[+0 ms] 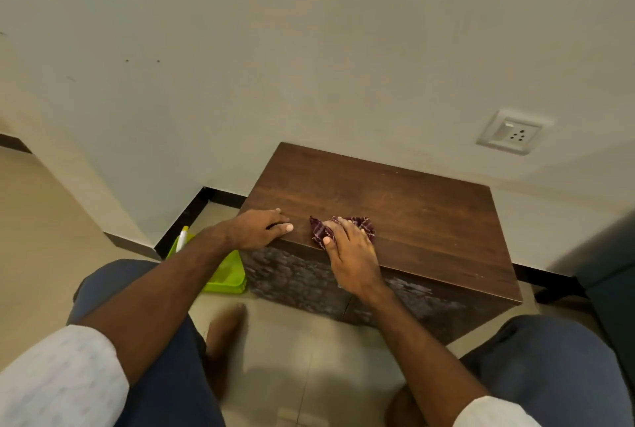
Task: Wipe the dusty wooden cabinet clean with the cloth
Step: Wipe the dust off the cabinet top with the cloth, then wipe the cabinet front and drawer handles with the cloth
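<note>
The maroon checked cloth (pixel 318 232) lies bunched on the wooden cabinet (pixel 412 213), on its top near the front edge, left of middle. The right hand (pixel 350 255) presses it down with fingers spread flat over it, thumb on its near edge. Just beside, the left hand (pixel 256 229) rests flat on the front left corner, holding nothing. A green tray (pixel 226 275) sits on the floor against the cabinet's left side

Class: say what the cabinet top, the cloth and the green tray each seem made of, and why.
Cabinet top: brown wood or wood-look laminate, matt, grain lines showing. Cloth: soft woven fabric, maroon with pale stripes, crumpled under the right hand. Green tray: probably plastic, smooth and glossy.
</note>
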